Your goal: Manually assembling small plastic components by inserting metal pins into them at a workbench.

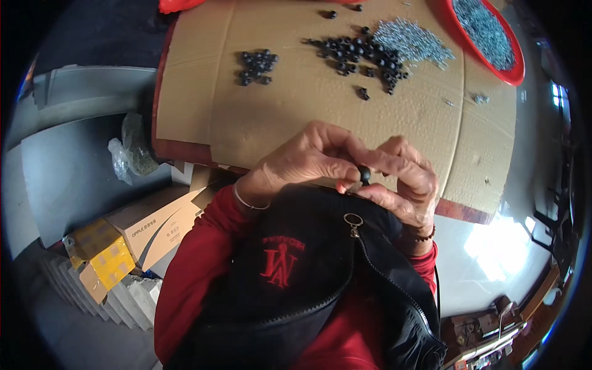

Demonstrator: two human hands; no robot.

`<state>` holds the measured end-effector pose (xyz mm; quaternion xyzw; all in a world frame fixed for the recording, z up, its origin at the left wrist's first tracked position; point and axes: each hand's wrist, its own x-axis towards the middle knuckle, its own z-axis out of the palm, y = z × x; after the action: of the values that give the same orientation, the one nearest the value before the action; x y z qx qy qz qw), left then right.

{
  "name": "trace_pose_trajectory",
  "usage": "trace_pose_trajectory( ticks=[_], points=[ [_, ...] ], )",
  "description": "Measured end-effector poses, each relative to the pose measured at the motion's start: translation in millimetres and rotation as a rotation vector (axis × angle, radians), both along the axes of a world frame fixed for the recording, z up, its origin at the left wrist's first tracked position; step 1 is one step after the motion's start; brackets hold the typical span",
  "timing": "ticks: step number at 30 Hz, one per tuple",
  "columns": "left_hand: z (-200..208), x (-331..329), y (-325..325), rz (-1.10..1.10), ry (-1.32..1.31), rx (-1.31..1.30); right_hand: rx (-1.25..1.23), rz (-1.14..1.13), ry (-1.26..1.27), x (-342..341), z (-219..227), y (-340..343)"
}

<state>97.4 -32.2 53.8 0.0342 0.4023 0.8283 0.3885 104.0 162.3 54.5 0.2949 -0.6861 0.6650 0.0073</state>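
Over the near edge of the cardboard-covered table, my two hands meet at a small black round part [365,175]. My left hand [317,157] is closed, its thumb and forefinger pinched against the part's left side. My right hand [404,179] is closed too, with thumb and forefinger around the part from the right. Whether a small metal piece sits between the fingertips is hidden. Beyond my hands lies a large scatter of black round parts [354,52], touching a heap of tiny silver metal pieces [410,40]. A smaller cluster of black parts [256,66] lies farther left.
A red basin [519,71] full of the silver pieces stands at the far right. Flat cardboard [271,117] covers the red-edged table. Left of the table are a clear plastic bag [132,148], a brown carton [163,225] and a yellow-taped box [102,253].
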Motion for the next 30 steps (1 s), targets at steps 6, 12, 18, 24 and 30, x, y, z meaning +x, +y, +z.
trace_pose_trajectory(
  ticks=[6,12,18,24,30],
  points=[
    [-2,13,1,-0.066,-0.035,0.068,-0.067,0.076,-0.036,14,-2,-5],
    [-23,34,-5,-0.143,-0.075,0.051,-0.097,0.108,-0.132,35,-22,-9],
    [-26,31,-10,0.153,-0.018,-0.044,-0.009,0.027,-0.28,21,-23,-21],
    [-51,-16,-78,0.883,0.561,-0.654,0.155,-0.328,-0.331,15,-35,-20],
    [-77,-40,-101,1.028,0.997,-1.214,0.335,-0.501,-0.056,11,-47,-10]
  ],
)
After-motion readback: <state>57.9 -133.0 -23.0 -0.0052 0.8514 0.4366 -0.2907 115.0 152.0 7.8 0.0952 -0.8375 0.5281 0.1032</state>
